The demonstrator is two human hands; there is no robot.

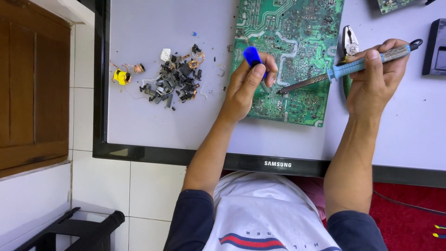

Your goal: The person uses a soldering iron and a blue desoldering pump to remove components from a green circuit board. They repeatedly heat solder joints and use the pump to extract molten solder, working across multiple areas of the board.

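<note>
A pale panel [153, 125] (tiled floor at left) bears a board [297, 60]; left hand [246, 88] grips a pump [253, 56], right hand [376, 79] an iron [344, 70]; scraps [174, 81] upper left.

A blue-handled soldering iron [346, 69] with a long grey metal shaft lies slanted, its tip touching the green printed circuit board [297, 51]. The board lies flat, solder side up. A blue plastic desoldering pump [253, 58] stands tilted over its left part.

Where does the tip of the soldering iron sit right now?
In the head view, the soldering iron, held in the right hand, has its tip on the green circuit board, just right of the left hand.
</note>
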